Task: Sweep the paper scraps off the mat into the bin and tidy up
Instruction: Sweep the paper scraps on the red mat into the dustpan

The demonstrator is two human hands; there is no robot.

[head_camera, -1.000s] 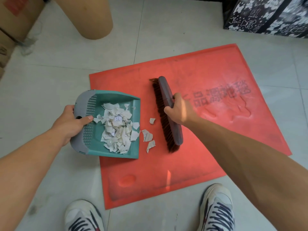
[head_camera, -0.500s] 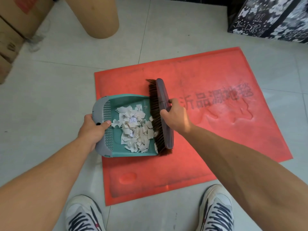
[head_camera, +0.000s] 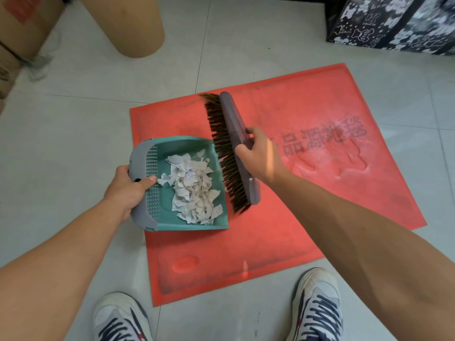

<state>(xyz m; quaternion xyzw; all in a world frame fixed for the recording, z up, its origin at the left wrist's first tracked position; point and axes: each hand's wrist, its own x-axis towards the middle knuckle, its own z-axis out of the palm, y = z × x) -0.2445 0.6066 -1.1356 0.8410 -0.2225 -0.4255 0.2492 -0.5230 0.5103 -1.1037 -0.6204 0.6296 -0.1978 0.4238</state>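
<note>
A teal dustpan [head_camera: 172,148] with a grey back rests on the left part of the red mat [head_camera: 307,193]. A heap of white paper scraps [head_camera: 194,190] lies inside it. My left hand [head_camera: 128,188] grips the pan's grey back edge. My right hand [head_camera: 258,156] holds a grey hand brush [head_camera: 237,134] with dark bristles, its bristle edge right beside the pan's open lip. No loose scraps show on the bare mat.
A tan cylinder [head_camera: 133,25] stands on the tiled floor at the back left, next to cardboard boxes [head_camera: 17,33]. A black-and-white patterned box [head_camera: 394,20] sits at the back right. My two shoes [head_camera: 118,318] are at the mat's near edge.
The brush swept left and pushed the loose scraps into the dustpan, then drew back slightly from the lip. The dustpan slid further right onto the mat.
</note>
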